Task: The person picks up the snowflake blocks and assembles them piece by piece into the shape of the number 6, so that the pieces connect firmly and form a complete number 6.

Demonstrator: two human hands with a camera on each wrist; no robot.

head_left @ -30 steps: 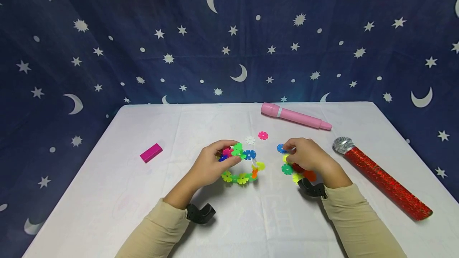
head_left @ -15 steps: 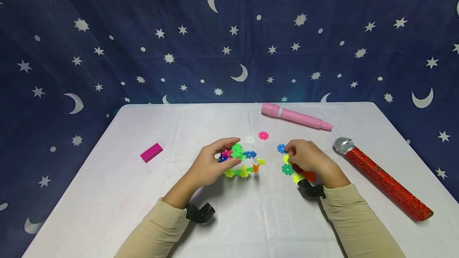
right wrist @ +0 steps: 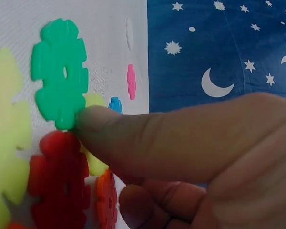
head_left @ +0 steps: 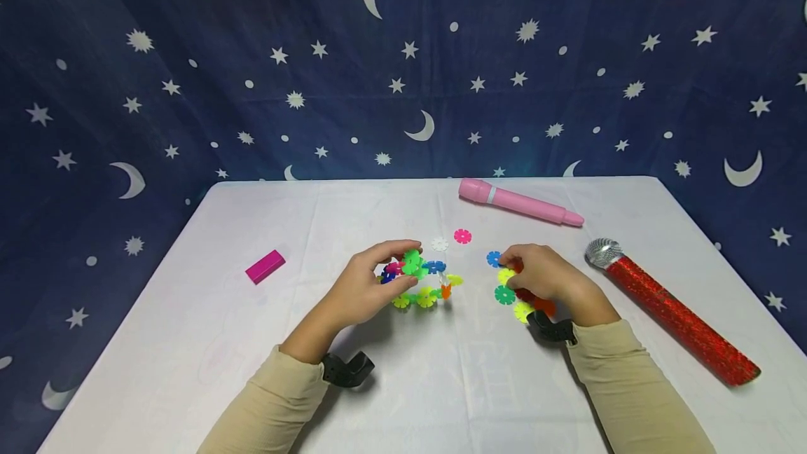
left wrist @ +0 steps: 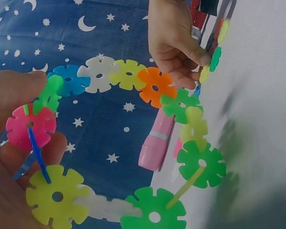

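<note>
My left hand [head_left: 362, 287] holds a ring of linked snowflake discs [left wrist: 193, 172] in many colours, pinched at its left side and raised a little off the cloth. In the left wrist view the ring faces the camera almost whole. My right hand [head_left: 547, 277] is low over a group of loose discs, its thumb and curled fingers at a yellow snowflake disc [right wrist: 96, 164]. Beside the thumb are a green disc [right wrist: 62, 71] and a dark red disc [right wrist: 61, 183]. A blue disc [head_left: 494, 258] lies by the fingertips. The palm hides part of the group.
On the white table [head_left: 189, 342] a white disc [head_left: 439, 244] and a pink disc [head_left: 463, 236] lie beyond the hands. A pink pen-shaped tube [head_left: 520, 203] is at the back, a red glittery microphone [head_left: 677, 314] at the right, a magenta block [head_left: 265, 267] at the left.
The ring has risen and tilted slightly in my left hand, so its near side appears higher. Beside my right fingertips the yellow disc has shifted slightly right.
</note>
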